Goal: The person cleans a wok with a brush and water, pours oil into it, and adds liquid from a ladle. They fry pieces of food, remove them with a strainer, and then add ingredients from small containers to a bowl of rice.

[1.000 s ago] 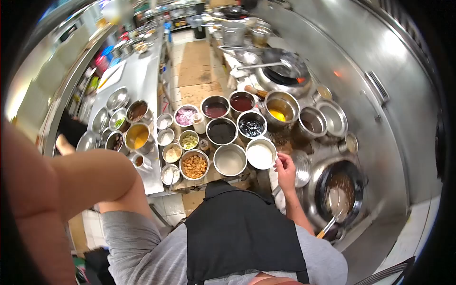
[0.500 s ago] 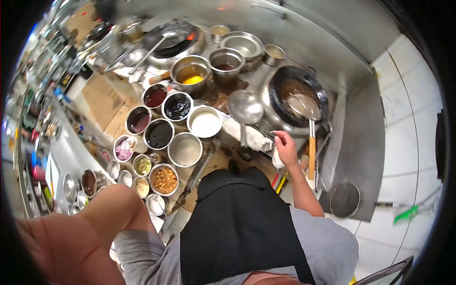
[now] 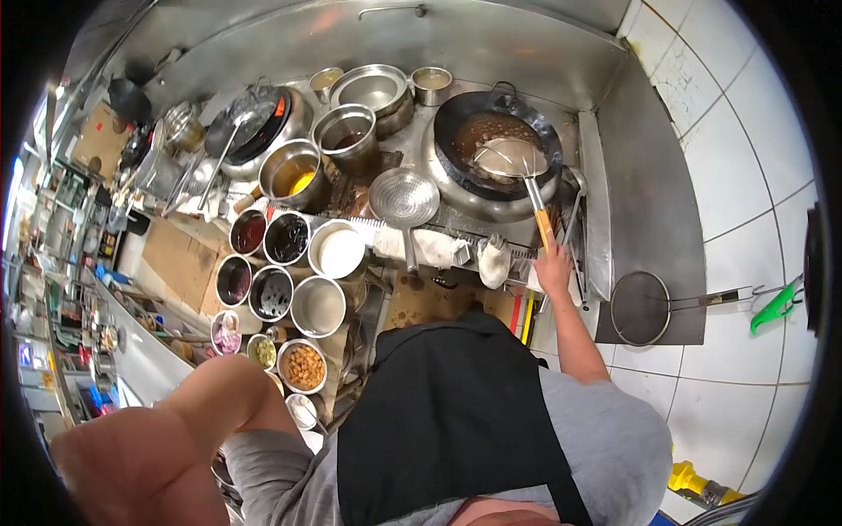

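My right hand (image 3: 553, 266) has its fingers closed round the end of the wooden handle of a wire-mesh strainer (image 3: 510, 158). The strainer's bowl sits in a black wok (image 3: 452, 145) of bubbling brown liquid on the stove. At the lower left, my bent left arm comes back toward the camera. Only part of my left hand (image 3: 110, 465) shows there, very near the lens, and its fingers are out of sight. Left of the wok, a perforated metal skimmer (image 3: 403, 197) lies with its handle pointing toward me.
Metal pots of sauces stand to the left, among them a pot of white liquid (image 3: 340, 252) and one of brown chunks (image 3: 304, 366). A second wok (image 3: 254, 127) is at the back left. A round sieve (image 3: 640, 309) hangs at the right. A white cloth (image 3: 494, 261) hangs at the stove's front edge.
My right hand has moved forward from beside the strainer's handle and taken hold of its end. The view has turned, bringing more of the right wall into sight.
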The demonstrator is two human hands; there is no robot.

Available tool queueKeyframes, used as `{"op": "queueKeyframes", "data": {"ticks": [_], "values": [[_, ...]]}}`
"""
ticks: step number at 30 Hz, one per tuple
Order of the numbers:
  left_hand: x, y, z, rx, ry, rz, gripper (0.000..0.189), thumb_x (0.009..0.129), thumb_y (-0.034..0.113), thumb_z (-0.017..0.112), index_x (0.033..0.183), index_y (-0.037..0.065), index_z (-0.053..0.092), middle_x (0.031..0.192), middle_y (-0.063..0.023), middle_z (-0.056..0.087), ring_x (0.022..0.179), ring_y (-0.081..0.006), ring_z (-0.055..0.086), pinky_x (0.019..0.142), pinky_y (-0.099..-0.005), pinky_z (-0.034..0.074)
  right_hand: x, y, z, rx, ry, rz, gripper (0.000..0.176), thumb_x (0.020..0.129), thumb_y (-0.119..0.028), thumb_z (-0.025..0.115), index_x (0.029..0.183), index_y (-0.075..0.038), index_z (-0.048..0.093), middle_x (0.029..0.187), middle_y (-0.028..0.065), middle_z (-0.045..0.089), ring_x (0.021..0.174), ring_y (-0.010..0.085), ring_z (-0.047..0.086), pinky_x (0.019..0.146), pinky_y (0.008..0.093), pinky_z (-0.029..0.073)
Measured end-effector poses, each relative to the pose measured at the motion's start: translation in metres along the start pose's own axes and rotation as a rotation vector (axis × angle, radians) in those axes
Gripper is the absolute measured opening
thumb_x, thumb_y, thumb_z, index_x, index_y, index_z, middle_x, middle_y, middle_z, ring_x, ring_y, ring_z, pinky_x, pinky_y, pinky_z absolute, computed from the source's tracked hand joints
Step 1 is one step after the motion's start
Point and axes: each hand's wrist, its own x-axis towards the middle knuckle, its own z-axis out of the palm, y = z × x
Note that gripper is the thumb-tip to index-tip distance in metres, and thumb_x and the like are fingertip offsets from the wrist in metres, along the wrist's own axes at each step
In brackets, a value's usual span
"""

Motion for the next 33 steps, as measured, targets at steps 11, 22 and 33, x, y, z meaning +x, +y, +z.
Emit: {"op": "queueKeyframes", "data": {"ticks": [11,22,33], "values": [[-0.209,-0.006,0.058,0.089,-0.559,-1.470,0.023,0.088,0.009,0.056,0.069,-0.003,0.060,0.075,-0.0088,0.064,0.062,-0.0132,0.053,0.057,-0.0255,0.040,0.083,0.039,-0.051,0.604,-0.039,0.036,0.070,0.080,0.002,0.049,0.145,-0.014,0.031,0.122,0.0276,0.053,0.111,0.0421,0.054,0.095,0.0422,0.043],[-0.372,0.024,0.082,-0.050,-1.151,-1.839,0.049,0.078,0.016,0.070,0.122,0.001,0.054,0.117,-0.0205,0.059,0.108,-0.0360,0.057,0.092,-0.0388,0.045,0.104,0.011,-0.066,1.306,-0.512,0.415,0.060,0.087,-0.003,0.053,0.143,-0.010,0.032,0.085,0.0084,0.056,0.052,0.0112,0.050,0.041,0.0240,0.042],[-0.501,0.081,0.029,0.171,-1.070,-2.169,0.069,0.075,0.025,0.074,0.132,0.001,0.043,0.122,-0.0252,0.055,0.114,-0.0361,0.054,0.097,-0.0389,0.043,0.059,-0.024,-0.067,1.330,-0.536,0.336,0.064,0.086,0.001,0.054,0.145,-0.013,0.031,0.093,0.0070,0.056,0.054,0.0099,0.049,0.041,0.0225,0.042]]}}
